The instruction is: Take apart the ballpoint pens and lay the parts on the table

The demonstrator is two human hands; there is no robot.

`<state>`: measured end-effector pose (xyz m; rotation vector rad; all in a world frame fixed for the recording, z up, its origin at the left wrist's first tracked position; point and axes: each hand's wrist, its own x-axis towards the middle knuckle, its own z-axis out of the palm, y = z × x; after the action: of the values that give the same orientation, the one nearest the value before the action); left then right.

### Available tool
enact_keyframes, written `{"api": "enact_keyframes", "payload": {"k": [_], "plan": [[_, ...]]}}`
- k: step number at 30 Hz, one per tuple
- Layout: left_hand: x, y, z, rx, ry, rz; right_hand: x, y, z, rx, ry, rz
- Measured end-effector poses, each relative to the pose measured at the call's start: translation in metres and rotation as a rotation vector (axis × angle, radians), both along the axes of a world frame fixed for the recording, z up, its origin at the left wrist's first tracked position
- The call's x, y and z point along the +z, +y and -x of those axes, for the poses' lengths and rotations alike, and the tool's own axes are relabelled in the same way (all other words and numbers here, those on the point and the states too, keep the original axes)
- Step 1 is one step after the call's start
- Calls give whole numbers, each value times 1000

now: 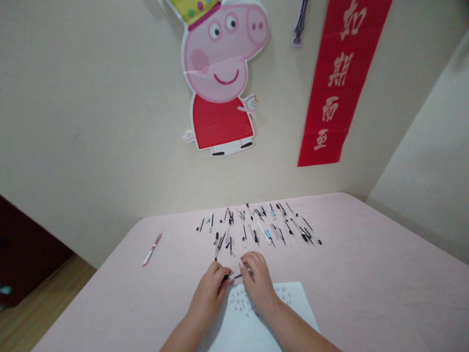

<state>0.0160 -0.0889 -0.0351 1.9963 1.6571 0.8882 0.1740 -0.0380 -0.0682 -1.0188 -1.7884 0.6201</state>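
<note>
My left hand [213, 286] is closed on a small dark pen part [226, 277], its fingers bent around it. Close beside it, my right hand [256, 276] pinches a thin dark pen refill [238, 276] that points toward the left hand. Both hands are over the top edge of a white sheet of paper [304, 303] with rows of handwritten marks. Just beyond the fingers lie several pen parts, among them a clear pen barrel with a black end [216, 247] and a black refill [231, 247].
Rows of black, clear and light-blue pen parts [268, 237] spread along the far side of the pink-covered table [366, 274]. A pink-and-white pen [151, 251] lies apart at the left. Behind stands a wall with a pig cutout [223, 120] and a red banner [315, 122].
</note>
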Motion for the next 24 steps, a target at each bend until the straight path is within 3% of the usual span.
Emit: {"api": "enact_keyframes", "payload": {"k": [11, 24], "plan": [[-7, 1, 4, -33, 97, -68, 9, -6, 4, 207, 8, 35], [-1, 2, 6, -89, 170, -83, 5, -6, 6, 216, 149, 38]]}}
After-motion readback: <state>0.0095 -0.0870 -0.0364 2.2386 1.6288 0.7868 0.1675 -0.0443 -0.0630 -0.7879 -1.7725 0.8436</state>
